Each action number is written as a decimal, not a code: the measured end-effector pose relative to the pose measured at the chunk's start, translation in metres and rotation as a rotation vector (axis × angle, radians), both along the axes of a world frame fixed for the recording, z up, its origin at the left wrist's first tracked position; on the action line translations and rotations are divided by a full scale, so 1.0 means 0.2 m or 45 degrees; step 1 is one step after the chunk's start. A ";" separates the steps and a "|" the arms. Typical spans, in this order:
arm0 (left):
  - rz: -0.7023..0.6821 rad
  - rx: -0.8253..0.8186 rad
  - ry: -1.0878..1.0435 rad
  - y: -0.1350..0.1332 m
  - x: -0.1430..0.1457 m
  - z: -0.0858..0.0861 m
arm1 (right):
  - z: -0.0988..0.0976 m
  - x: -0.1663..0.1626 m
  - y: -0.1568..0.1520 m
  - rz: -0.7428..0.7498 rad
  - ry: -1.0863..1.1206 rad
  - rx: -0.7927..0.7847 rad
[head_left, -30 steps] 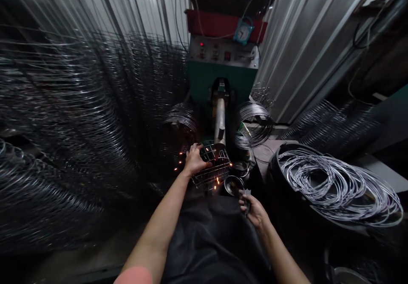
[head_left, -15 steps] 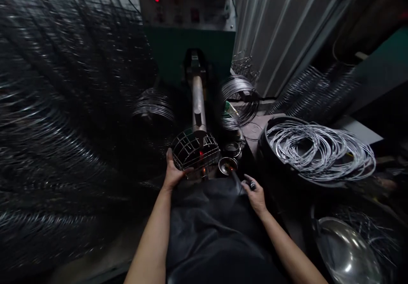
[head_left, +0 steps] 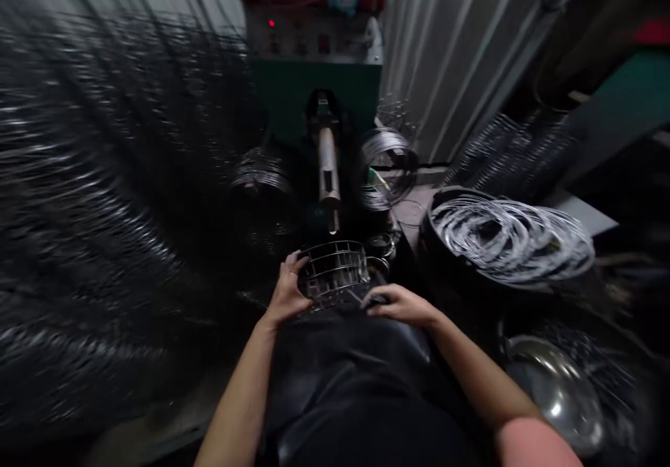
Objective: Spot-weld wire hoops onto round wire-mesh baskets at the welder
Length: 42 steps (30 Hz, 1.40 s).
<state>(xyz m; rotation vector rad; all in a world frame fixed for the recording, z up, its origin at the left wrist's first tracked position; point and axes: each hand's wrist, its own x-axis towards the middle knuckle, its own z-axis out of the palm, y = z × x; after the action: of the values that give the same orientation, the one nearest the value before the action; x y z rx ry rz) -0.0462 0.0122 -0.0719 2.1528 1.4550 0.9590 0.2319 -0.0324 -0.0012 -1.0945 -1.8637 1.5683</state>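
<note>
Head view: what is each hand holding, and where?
Left hand grips the wire basket by its left rim; right hand holds a small dark object, blurred.

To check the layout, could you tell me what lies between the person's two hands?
In the head view, a round wire basket: the left hand grips its rim, the right hand rests beside it.
</note>
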 end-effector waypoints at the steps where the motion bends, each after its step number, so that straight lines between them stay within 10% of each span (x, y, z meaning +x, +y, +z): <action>1: -0.018 0.017 0.084 -0.01 0.02 0.03 | 0.03 -0.03 0.03 0.061 0.013 -0.019; 6: -0.072 0.074 0.356 0.02 0.18 0.19 | 0.01 -0.12 0.17 -0.089 -0.133 -0.029; 12: -0.107 0.045 0.465 0.00 0.30 0.27 | -0.08 -0.21 0.17 -0.402 -0.657 0.622; 22: -0.147 -0.048 0.393 0.01 0.26 0.23 | -0.06 -0.09 0.18 0.010 -0.399 0.636; 42: -0.117 -0.134 0.360 0.20 0.14 0.17 | -0.19 -0.22 0.34 0.028 -0.524 0.911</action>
<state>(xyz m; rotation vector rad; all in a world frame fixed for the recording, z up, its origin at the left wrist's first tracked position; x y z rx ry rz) -0.0177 0.0518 -0.0380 2.3251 1.4777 0.5496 0.1887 0.0360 -0.0383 -1.0867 -2.4211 0.5833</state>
